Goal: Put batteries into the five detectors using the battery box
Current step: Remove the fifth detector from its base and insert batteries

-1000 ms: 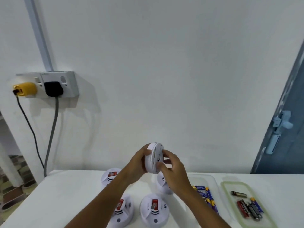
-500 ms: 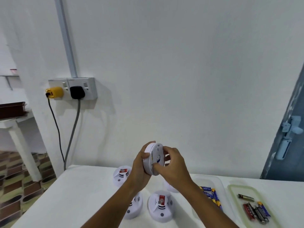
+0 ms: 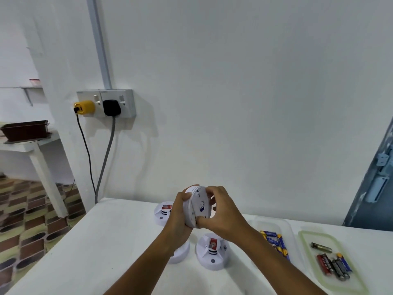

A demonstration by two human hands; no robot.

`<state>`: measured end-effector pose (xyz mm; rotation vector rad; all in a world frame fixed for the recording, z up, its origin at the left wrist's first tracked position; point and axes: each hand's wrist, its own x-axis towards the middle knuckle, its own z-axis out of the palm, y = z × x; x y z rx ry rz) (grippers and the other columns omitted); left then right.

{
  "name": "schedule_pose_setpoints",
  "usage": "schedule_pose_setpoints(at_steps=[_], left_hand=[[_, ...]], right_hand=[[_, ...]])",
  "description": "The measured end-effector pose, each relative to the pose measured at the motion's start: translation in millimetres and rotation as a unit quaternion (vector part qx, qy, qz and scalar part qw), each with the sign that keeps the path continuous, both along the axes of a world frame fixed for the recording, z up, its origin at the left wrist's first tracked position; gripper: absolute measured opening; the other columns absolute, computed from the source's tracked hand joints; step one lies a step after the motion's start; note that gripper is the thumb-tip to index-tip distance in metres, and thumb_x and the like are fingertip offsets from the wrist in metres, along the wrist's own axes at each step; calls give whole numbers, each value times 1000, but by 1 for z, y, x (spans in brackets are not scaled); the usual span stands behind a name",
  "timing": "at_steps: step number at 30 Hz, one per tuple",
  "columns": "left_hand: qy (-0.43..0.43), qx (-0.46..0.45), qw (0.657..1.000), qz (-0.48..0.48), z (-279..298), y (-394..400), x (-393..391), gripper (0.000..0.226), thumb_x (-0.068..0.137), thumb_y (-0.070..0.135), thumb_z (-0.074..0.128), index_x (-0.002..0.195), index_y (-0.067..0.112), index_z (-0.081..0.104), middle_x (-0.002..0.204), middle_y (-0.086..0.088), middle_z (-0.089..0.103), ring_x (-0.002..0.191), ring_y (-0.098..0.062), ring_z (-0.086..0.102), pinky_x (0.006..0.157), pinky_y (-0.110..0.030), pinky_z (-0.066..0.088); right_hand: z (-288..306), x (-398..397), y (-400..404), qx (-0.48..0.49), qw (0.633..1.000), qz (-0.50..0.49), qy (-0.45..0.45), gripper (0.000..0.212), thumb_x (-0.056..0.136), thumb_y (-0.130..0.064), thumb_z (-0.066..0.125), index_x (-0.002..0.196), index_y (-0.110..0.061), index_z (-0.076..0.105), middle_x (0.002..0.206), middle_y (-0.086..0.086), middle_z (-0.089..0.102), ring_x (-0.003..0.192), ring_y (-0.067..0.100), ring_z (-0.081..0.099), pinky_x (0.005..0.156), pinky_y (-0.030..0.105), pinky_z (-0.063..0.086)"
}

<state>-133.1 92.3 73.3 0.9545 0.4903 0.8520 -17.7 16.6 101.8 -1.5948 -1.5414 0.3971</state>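
Currently both hands grasp one white detector point(image 3: 194, 206) on edge above the bench point(image 3: 95, 252). Left hand point(image 3: 179, 218) has its grip clenched round the front shell; right hand point(image 3: 223, 211) pinches the back plate with curled fingers. Two detectors point(image 3: 211, 251) point(image 3: 162, 211) rest on the bench below. Battery box point(image 3: 291, 228) lies right, just beside a second tray point(image 3: 306, 237).

Left hand point(image 3: 180, 211) and right hand point(image 3: 223, 211) gripping a white detector point(image 3: 196, 206) on edge above the white table point(image 3: 95, 252); three detectors lying below; battery box point(image 3: 274, 237) at right, lid point(image 3: 331, 267) with loose batteries beside it
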Motion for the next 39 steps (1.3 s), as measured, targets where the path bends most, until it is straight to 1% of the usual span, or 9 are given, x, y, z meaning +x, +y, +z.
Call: schedule_pose_setpoints(at_steps=[6, 11, 16, 19, 23, 28, 32, 35, 39], left_hand=[[42, -31, 998, 29, -8, -5, -28, 62, 70, 48, 60, 116, 6, 63, 107, -27, 62, 98, -37, 57, 78, -38, 45], [4, -85, 993, 77, -16, 0, -65, 48, 74, 39, 43, 97, 6, 70, 91, -17, 70, 91, -31, 58, 84, -40, 44], [29, -117, 985, 123, -28, -3, -84, 50, 91, 36, 30, 85, 14, 75, 89, -13, 71, 95, -31, 56, 89, -45, 43], [44, -129, 983, 124, -29, -13, -74, 50, 91, 38, 31, 85, 17, 76, 93, -13, 69, 97, -31, 56, 97, -48, 40], [47, -157, 978, 125, -29, -25, -49, 41, 89, 40, 36, 102, 17, 67, 100, -13, 66, 101, -32, 55, 98, -48, 42], [20, -149, 985, 85, -22, -42, 12, 44, 89, 39, 34, 104, 14, 67, 104, -16, 67, 102, -36, 56, 96, -52, 41], [-13, -151, 988, 6, -16, -68, 90, 48, 73, 39, 45, 107, 12, 66, 107, -18, 68, 106, -38, 56, 96, -55, 41], [-11, -165, 985, -44, -19, -91, 156, 54, 73, 40, 47, 117, 12, 62, 116, -18, 63, 110, -38, 54, 96, -54, 41], [-2, -174, 979, -108, -30, -120, 233, 51, 79, 41, 43, 114, 9, 62, 113, -19, 61, 106, -36, 52, 92, -50, 41]], right_hand=[[-13, -15, -4, 17, 991, 19, 132, 34, 72, -5, 78, 86, -15, 48, 78, -2, 56, 62, 0, 52, 53, 15, 45], [-35, -18, -21, -96, 971, 105, 190, 25, 72, 0, 77, 85, -16, 63, 69, -9, 71, 65, 5, 65, 57, 24, 51], [-85, -39, -41, -267, 951, 139, 62, 32, 70, -12, 79, 100, -12, 66, 85, -2, 66, 76, 12, 63, 68, 26, 53], [-101, -51, -46, -277, 951, 132, 28, 38, 73, -16, 77, 108, -13, 63, 95, 0, 66, 78, 8, 61, 73, 23, 54], [-103, -48, -59, -217, 958, 82, -166, 55, 87, -38, 64, 136, -20, 49, 136, 0, 51, 120, 17, 50, 98, 28, 42], [-83, 14, -88, -86, 996, 11, -24, 30, 87, -26, 66, 115, -15, 66, 106, 2, 68, 76, 5, 53, 74, 18, 43], [-68, 96, -111, -7, 991, -94, 90, 12, 81, -8, 68, 91, -13, 71, 79, -2, 68, 62, 9, 59, 63, 21, 50], [-63, 157, -132, 0, 979, -159, 128, 16, 82, -5, 65, 81, -20, 67, 76, -8, 65, 59, 3, 54, 58, 12, 43], [-72, 216, -163, -30, 960, -206, 186, 20, 82, -8, 68, 84, -27, 63, 88, -2, 61, 57, 6, 55, 60, 19, 46]])
